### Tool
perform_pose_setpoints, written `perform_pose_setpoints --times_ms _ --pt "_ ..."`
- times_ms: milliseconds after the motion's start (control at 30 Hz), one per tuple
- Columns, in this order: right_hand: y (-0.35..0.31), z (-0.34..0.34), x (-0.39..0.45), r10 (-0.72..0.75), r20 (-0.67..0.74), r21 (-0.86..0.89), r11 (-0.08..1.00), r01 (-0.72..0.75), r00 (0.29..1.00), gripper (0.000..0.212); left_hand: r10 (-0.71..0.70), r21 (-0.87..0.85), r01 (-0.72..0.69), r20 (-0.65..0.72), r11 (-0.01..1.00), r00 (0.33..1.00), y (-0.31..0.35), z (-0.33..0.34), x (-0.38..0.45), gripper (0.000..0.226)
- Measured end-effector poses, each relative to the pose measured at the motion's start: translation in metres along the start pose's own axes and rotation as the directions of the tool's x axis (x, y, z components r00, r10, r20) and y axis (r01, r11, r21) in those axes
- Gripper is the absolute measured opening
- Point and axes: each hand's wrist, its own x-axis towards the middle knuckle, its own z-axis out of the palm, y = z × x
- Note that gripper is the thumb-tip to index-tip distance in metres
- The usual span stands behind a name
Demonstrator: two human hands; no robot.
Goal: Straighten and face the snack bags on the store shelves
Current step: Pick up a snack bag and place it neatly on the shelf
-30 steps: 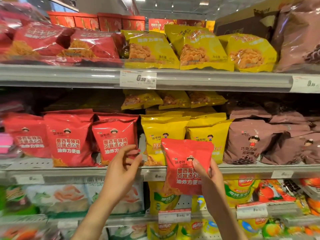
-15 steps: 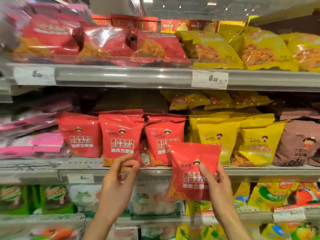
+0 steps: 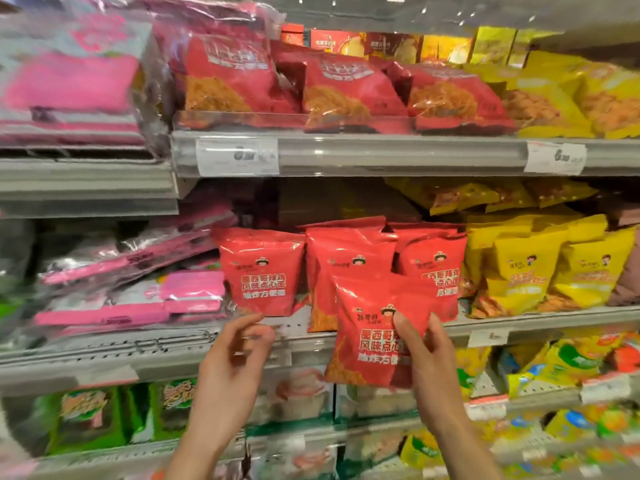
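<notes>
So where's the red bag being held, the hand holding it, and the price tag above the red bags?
held red bag (image 3: 367, 327), head view, upper middle of its front.
right hand (image 3: 424, 355), head view, back of the hand.
price tag (image 3: 237, 156), head view, middle of the label.

I see one red bag (image 3: 372, 327) off the shelf, upright, label facing me, in front of the middle shelf edge (image 3: 554, 322). Three matching red bags stand on that shelf behind it: left bag (image 3: 260, 270) upright and faced, middle bag (image 3: 341, 261) partly covered by the held one, right bag (image 3: 433, 265) leaning slightly. Yellow bags (image 3: 550, 268) stand just right of them, a bit crowded. Larger red bags (image 3: 349, 88) lean back on the top shelf.
</notes>
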Motion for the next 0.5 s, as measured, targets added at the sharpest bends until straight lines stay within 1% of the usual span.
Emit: perform_pose_setpoints --times_ms 33,67,133,233,300,333,433,467,500 --pt "-0.001 0.012 -0.004 -0.004 0.025 -0.004 1.000 0.005 1.000 0.065 0.002 -0.001 -0.002 0.015 1.000 1.000 0.001 -0.003 0.001 0.028" --pt "-0.003 0.026 -0.007 -0.013 0.061 -0.008 1.000 0.013 0.998 0.060 0.003 0.002 -0.003 0.033 1.000 0.999 0.001 -0.006 0.003 0.030" --pt "-0.007 0.052 -0.010 -0.018 0.129 -0.009 1.000 0.019 0.991 0.043 0.010 0.010 -0.011 0.074 1.000 0.997 0.003 -0.008 0.007 0.035" --pt "-0.009 0.085 -0.009 -0.019 0.186 -0.009 1.000 0.021 0.982 0.022 0.028 0.013 -0.030 0.133 0.999 0.991 0.006 -0.007 0.014 0.049" --pt "-0.009 0.101 -0.008 -0.069 0.224 -0.014 0.997 0.074 0.972 0.010 0.026 0.002 -0.027 0.147 1.000 0.989 0.007 -0.006 0.020 0.062" --pt "-0.010 0.106 -0.007 -0.095 0.246 -0.026 0.994 0.104 0.965 0.006 0.025 -0.002 -0.025 0.136 1.000 0.990 0.007 -0.006 0.023 0.064" --pt "-0.014 0.113 -0.003 -0.124 0.336 -0.097 0.982 0.165 0.934 0.002 0.048 -0.011 -0.047 0.067 0.999 0.997 0.008 -0.009 0.034 0.050" --pt "-0.015 0.113 0.000 -0.132 0.355 -0.119 0.976 0.184 0.925 0.006 0.059 -0.016 -0.059 0.038 0.998 0.998 0.008 -0.012 0.038 0.047" --pt "-0.016 0.109 0.003 -0.150 0.348 -0.150 0.965 0.213 0.925 0.016 0.069 -0.013 -0.069 0.001 0.998 0.998 0.007 -0.014 0.042 0.047"
